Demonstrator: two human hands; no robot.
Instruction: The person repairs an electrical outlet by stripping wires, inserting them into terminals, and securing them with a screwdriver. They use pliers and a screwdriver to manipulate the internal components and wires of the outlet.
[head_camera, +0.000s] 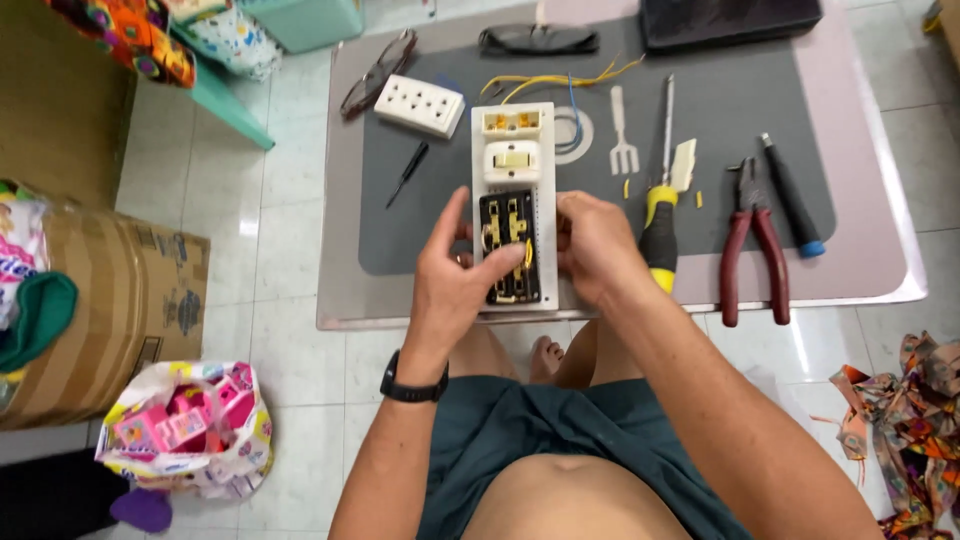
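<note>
Both my hands grip the socket board (513, 205) at the table's (870, 270) near edge: left hand (455, 280) curled round its left side, thumb on the black socket (510, 250); right hand (597, 245) closed round the right edge. Pliers (752, 245) lie nearby.

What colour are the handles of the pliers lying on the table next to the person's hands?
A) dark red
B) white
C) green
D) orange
A: the pliers lie on the table beside the yellow-and-black screwdriver, out past the right hand, and their two long handles are dark red.
</note>
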